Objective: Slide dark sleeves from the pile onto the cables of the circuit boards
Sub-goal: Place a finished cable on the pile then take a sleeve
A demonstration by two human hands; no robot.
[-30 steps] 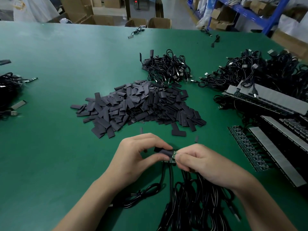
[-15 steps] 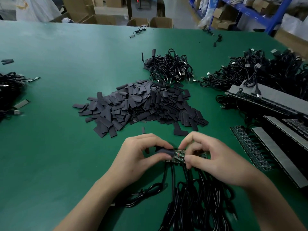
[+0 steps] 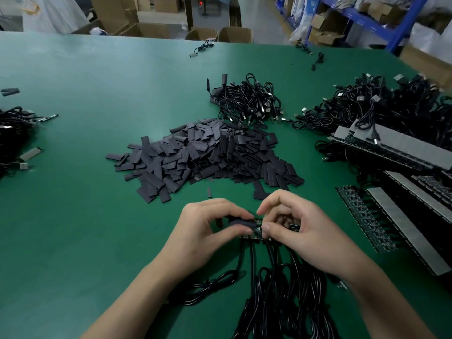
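Note:
A large pile of flat dark sleeves (image 3: 208, 155) lies on the green table (image 3: 73, 216) just beyond my hands. My left hand (image 3: 208, 231) pinches one dark sleeve (image 3: 241, 222) between thumb and fingers. My right hand (image 3: 293, 228) pinches a small circuit board (image 3: 256, 232) at the sleeve's right end, with its index finger arched above. The board is partly hidden by my fingers. Several black cables (image 3: 281, 289) run from the boards under my hands toward me.
Bundles of black USB cables (image 3: 247, 101) lie behind the pile and at the right (image 3: 367, 106). Strips of circuit boards with grey backing (image 3: 403, 216) lie at the right. More cables (image 3: 12, 133) sit at the left edge. Cardboard boxes stand beyond the table.
My right hand has opened up from a tight grip beside the left, its index finger now arched over the board. The left hand keeps its pinch on the sleeve.

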